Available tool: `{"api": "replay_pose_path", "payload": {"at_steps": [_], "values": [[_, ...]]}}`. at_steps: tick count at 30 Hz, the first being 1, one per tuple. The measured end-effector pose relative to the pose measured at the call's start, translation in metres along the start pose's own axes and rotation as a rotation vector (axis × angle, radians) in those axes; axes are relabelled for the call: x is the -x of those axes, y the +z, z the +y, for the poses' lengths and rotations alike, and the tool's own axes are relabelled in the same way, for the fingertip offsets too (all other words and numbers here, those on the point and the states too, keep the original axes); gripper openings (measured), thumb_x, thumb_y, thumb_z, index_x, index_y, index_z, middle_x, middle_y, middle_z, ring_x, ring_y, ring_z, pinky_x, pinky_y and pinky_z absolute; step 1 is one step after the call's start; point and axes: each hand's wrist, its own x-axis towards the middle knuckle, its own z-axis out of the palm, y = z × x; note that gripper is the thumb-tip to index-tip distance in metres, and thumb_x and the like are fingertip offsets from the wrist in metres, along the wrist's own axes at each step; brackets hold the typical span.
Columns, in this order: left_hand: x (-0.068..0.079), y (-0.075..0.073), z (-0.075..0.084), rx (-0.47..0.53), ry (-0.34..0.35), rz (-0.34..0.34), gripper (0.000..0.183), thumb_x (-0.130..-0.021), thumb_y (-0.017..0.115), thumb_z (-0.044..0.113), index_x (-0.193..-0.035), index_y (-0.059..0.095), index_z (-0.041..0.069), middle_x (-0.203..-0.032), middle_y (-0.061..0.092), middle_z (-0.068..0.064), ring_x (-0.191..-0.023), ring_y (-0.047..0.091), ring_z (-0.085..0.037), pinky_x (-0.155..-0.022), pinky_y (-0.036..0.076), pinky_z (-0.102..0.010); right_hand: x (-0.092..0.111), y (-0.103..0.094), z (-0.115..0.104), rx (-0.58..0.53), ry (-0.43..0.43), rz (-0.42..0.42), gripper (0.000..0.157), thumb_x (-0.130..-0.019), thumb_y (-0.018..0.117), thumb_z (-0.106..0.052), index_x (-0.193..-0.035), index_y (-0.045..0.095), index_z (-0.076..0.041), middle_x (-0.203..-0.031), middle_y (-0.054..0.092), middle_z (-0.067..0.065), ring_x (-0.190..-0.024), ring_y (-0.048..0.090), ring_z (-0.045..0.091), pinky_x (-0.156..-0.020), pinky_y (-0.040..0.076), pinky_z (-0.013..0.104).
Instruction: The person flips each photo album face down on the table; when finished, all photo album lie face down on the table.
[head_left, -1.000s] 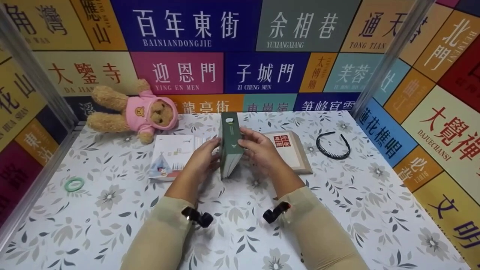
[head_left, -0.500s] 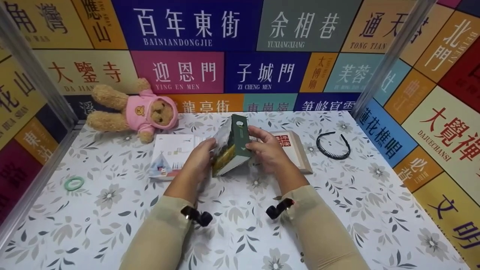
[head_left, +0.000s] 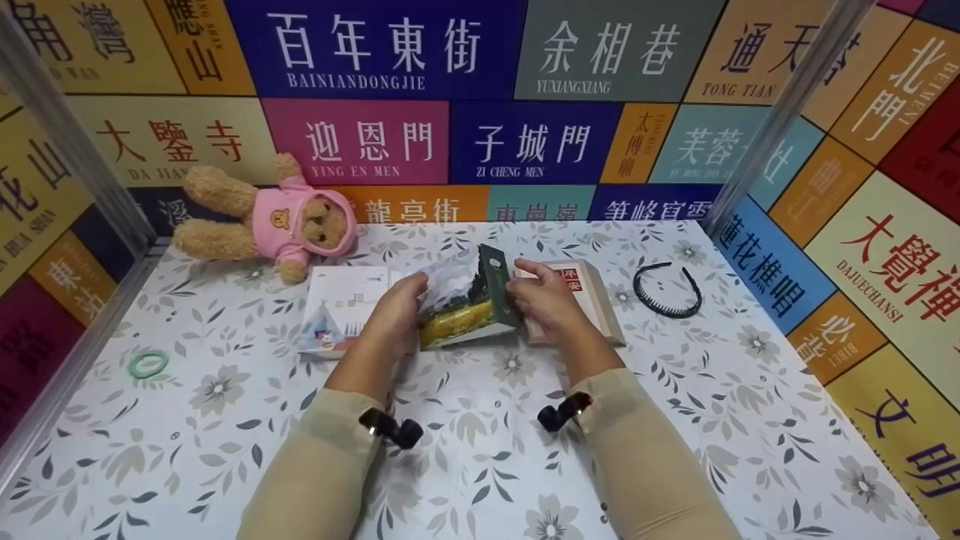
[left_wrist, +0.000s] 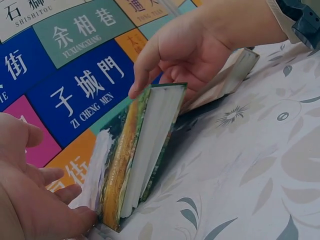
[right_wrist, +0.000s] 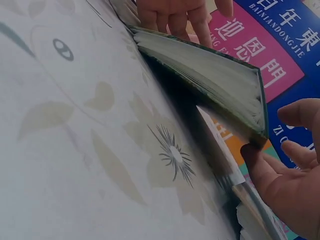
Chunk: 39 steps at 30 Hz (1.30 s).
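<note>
Painted-cover book (head_left: 461,300): between the hands, tilted, green spine raised toward the right hand, landscape face slanting down toward the left; whether its low edge meets the bench (head_left: 450,472) I cannot tell.
Left hand (head_left: 395,311): fingers loose and relaxed, touching the book's low side rather than wrapping it.
Right hand (head_left: 547,300): fingers loosely bent, a fingertip at the spine edge (the right wrist view shows it just under the corner), the grasp not closed.
White tent-picture book (head_left: 345,285): flat just left of the left hand, partly behind it.
Brown-edged book with red characters (head_left: 606,311): lying beyond the right hand, which covers part of it.
Toothed black headband (head_left: 671,313): right of the right hand, well apart.
Teddy bear in pink hoodie (head_left: 279,221): on its side, beyond and left of the left hand.
Pale green ring (head_left: 148,375): well out to the left hand's left.
</note>
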Motion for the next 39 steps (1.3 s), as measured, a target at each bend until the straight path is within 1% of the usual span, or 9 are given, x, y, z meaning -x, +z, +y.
{"api": "replay_pose_path", "payload": {"at_steps": [4, 8, 11, 16, 21, 24, 28, 33, 39], "values": [[0.002, 0.000, 0.003, -0.004, -0.020, 0.013, 0.066, -0.110, 0.049, 0.040, -0.168, 0.033, 0.012, -0.179, 0.021, -0.014, -0.168, 0.018, -0.033, -0.138, 0.020, -0.046, 0.003, -0.001, -0.004, 0.072, 0.034, -0.017, 0.059, -0.103, 0.065, -0.015, -0.160, 0.050, -0.015, -0.122, 0.065, 0.008, -0.096, 0.062, 0.011, -0.083, 0.054, 0.022], [0.002, -0.002, 0.005, 0.009, -0.012, 0.013, 0.066, -0.110, 0.049, 0.038, -0.168, 0.032, 0.011, -0.179, 0.021, -0.014, -0.168, 0.017, -0.032, -0.138, 0.018, -0.045, 0.007, 0.003, -0.007, 0.110, 0.074, -0.091, 0.063, -0.107, 0.061, -0.019, -0.167, 0.039, -0.015, -0.150, 0.060, 0.016, -0.131, 0.064, 0.023, -0.110, 0.056, 0.035], [0.003, -0.005, 0.005, 0.017, 0.006, 0.005, 0.066, -0.111, 0.048, 0.036, -0.169, 0.030, 0.011, -0.179, 0.022, -0.014, -0.168, 0.017, -0.034, -0.138, 0.018, -0.046, 0.010, 0.008, -0.007, 0.162, 0.091, -0.153, 0.067, -0.110, 0.058, -0.023, -0.170, 0.030, -0.016, -0.160, 0.052, 0.019, -0.141, 0.059, 0.032, -0.118, 0.052, 0.044], [0.003, -0.009, 0.006, -0.016, 0.014, -0.003, 0.066, -0.111, 0.045, 0.037, -0.170, 0.028, 0.011, -0.179, 0.023, -0.013, -0.167, 0.019, -0.038, -0.137, 0.021, -0.049, 0.014, 0.014, -0.009, 0.256, 0.091, -0.168, 0.070, -0.110, 0.057, -0.028, -0.172, 0.025, -0.017, -0.166, 0.045, 0.016, -0.143, 0.057, 0.031, -0.121, 0.048, 0.045], [0.005, -0.010, 0.009, -0.043, -0.001, 0.002, 0.068, -0.111, 0.045, 0.039, -0.170, 0.026, 0.010, -0.179, 0.024, -0.011, -0.167, 0.021, -0.036, -0.138, 0.020, -0.047, 0.015, 0.014, -0.011, 0.208, 0.071, -0.145, 0.070, -0.109, 0.059, -0.025, -0.171, 0.027, -0.014, -0.164, 0.048, 0.017, -0.143, 0.058, 0.032, -0.123, 0.046, 0.045], [0.006, -0.012, 0.012, -0.014, 0.014, 0.025, 0.067, -0.112, 0.046, 0.038, -0.170, 0.027, 0.011, -0.179, 0.028, -0.008, -0.167, 0.022, -0.032, -0.138, 0.021, -0.043, 0.016, 0.017, -0.012, 0.176, 0.025, -0.125, 0.068, -0.108, 0.059, -0.022, -0.169, 0.031, -0.010, -0.165, 0.048, 0.018, -0.147, 0.054, 0.032, -0.126, 0.044, 0.045], [0.007, -0.016, 0.016, 0.032, 0.080, 0.063, 0.062, -0.112, 0.049, 0.033, -0.168, 0.033, 0.011, -0.176, 0.035, -0.010, -0.166, 0.028, -0.029, -0.136, 0.026, -0.041, 0.017, 0.023, -0.016, 0.190, -0.055, -0.087, 0.062, -0.108, 0.061, -0.021, -0.165, 0.041, -0.008, -0.167, 0.047, 0.017, -0.153, 0.049, 0.030, -0.128, 0.041, 0.045], [0.006, -0.023, 0.021, 0.024, 0.162, 0.116, 0.058, -0.111, 0.049, 0.027, -0.165, 0.038, 0.010, -0.172, 0.040, -0.014, -0.163, 0.035, -0.030, -0.134, 0.030, -0.043, 0.019, 0.035, -0.016, 0.174, -0.103, -0.114, 0.055, -0.109, 0.060, -0.021, -0.161, 0.047, -0.008, -0.161, 0.054, 0.016, -0.150, 0.053, 0.027, -0.124, 0.045, 0.045], [0.009, -0.043, 0.029, -0.007, 0.149, 0.181, 0.058, -0.111, 0.048, 0.027, -0.166, 0.037, 0.013, -0.174, 0.037, -0.011, -0.164, 0.033, -0.026, -0.135, 0.028, -0.040, 0.020, 0.058, -0.011, 0.169, -0.126, -0.159, 0.048, -0.110, 0.061, -0.025, -0.156, 0.054, -0.017, -0.155, 0.061, 0.011, -0.143, 0.059, 0.022, -0.120, 0.050, 0.041]]}}
